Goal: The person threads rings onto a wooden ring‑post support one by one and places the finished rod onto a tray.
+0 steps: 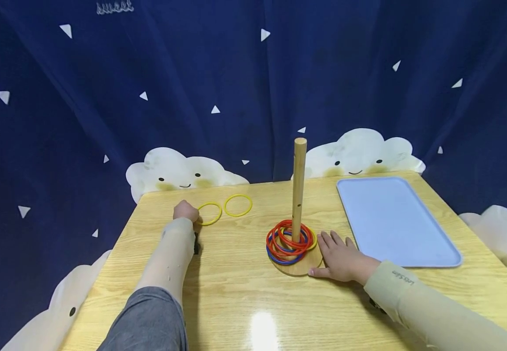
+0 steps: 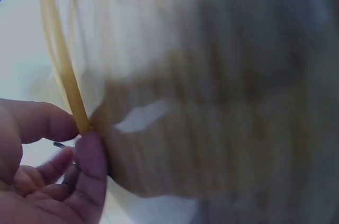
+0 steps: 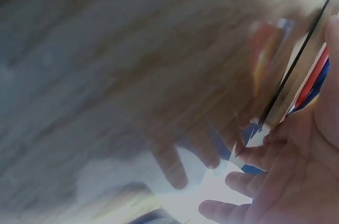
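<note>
My left hand (image 1: 185,211) is at the far left of the table and pinches the edge of a yellow ring (image 1: 221,213). In the left wrist view, thumb and finger meet on this ring (image 2: 71,83). A second yellow ring (image 1: 238,195) lies flat just right of it. A wooden post (image 1: 299,190) stands upright on a round wooden base (image 1: 297,269). Red, blue and yellow rings (image 1: 286,263) lie stacked loosely around its foot. My right hand (image 1: 341,258), fingers spread, rests against the base's right edge; the right wrist view shows its fingers (image 3: 249,181) beside the base.
A pale blue tray (image 1: 394,219) lies to the right, beyond my right hand. The wooden table (image 1: 231,292) reaches back to a dark blue curtain (image 1: 209,63) with white cloud shapes (image 1: 359,146) along its lower edge.
</note>
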`<state>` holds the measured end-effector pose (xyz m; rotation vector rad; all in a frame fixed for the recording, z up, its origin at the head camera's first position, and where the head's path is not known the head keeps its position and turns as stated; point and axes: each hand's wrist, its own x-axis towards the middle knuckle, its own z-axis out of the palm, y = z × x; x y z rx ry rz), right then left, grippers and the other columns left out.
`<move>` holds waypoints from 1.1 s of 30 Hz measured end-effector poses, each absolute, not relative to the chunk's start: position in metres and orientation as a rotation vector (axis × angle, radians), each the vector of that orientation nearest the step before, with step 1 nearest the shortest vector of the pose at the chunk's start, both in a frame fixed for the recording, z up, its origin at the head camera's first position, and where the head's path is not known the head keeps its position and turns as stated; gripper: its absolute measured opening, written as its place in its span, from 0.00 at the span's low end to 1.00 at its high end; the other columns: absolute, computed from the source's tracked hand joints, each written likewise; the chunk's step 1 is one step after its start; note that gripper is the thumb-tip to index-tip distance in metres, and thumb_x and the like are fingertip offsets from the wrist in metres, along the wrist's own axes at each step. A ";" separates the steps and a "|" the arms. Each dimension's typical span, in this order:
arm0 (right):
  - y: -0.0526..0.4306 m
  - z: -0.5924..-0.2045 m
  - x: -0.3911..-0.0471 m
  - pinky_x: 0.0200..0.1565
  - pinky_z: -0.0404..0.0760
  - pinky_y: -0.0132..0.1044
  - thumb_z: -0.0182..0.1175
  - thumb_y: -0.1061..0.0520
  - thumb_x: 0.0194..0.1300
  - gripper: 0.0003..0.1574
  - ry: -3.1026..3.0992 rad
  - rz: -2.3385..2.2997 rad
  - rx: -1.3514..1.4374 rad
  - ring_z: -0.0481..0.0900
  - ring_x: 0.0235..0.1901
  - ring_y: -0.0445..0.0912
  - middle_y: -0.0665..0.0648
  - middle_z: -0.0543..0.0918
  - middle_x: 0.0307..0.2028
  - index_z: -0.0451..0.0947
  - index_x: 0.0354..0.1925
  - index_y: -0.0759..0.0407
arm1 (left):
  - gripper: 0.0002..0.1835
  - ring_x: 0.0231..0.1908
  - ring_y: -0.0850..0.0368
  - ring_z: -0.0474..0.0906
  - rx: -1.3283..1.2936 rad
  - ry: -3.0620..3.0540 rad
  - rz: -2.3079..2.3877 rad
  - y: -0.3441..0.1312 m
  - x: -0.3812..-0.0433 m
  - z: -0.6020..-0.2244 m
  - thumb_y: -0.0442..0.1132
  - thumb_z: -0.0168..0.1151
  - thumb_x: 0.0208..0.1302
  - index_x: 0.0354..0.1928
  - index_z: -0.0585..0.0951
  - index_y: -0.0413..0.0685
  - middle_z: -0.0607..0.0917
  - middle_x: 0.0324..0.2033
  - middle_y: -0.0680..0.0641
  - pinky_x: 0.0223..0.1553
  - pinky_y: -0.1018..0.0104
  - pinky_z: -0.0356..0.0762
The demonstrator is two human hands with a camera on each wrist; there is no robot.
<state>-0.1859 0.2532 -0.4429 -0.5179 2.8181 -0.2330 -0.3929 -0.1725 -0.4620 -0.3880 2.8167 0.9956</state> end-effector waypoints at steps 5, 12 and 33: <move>0.251 -0.447 -0.185 0.64 0.55 0.80 0.58 0.24 0.68 0.68 2.819 -0.237 -0.529 0.50 0.73 0.76 0.79 0.56 0.74 0.54 0.75 0.78 | 0.10 0.44 0.41 0.82 -0.273 2.845 0.809 -0.179 -0.397 -0.457 0.32 0.61 0.67 0.40 0.85 0.28 0.85 0.44 0.30 0.50 0.51 0.83; 0.251 -0.450 -0.186 0.65 0.55 0.79 0.57 0.24 0.68 0.67 2.829 -0.208 -0.533 0.51 0.73 0.75 0.78 0.57 0.74 0.54 0.75 0.78 | 0.15 0.24 0.52 0.76 -0.270 2.820 1.040 -0.198 -0.387 -0.438 0.33 0.49 0.71 0.27 0.79 0.37 0.79 0.20 0.46 0.40 0.51 0.81; 0.254 -0.447 -0.184 0.65 0.53 0.80 0.56 0.22 0.67 0.69 2.830 -0.256 -0.543 0.50 0.73 0.76 0.79 0.56 0.74 0.54 0.74 0.79 | 0.11 0.37 0.57 0.83 0.350 1.930 2.124 -0.114 -0.329 -0.279 0.24 0.50 0.77 0.57 0.73 0.28 0.82 0.38 0.44 0.45 0.69 0.84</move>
